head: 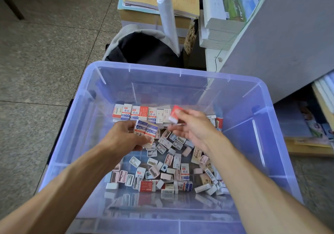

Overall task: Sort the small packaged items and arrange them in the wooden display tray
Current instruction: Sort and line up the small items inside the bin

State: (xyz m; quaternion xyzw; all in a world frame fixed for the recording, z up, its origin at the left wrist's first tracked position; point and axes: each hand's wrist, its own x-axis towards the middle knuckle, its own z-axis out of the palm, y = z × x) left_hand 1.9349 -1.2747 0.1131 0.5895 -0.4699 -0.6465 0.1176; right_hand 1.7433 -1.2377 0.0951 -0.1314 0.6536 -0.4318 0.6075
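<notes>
Your left hand (124,136) grips two blue-white packets (146,130); right hand (191,125) pinches a red-white packet (175,114) w/ fingertips. They're prob. light, stiff, slick: pinch the long edges. Loose pile (168,167) sits below both hands, lined row (142,113) just beyond.

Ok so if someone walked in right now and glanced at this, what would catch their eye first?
Probably the big clear plastic bin filling the middle of the view, its floor strewn with small packaged items and a neat row of boxes along the far side. Above the pile, the left hand holds two blue-and-white boxes while the right hand pinches a red-and-white one.
</notes>
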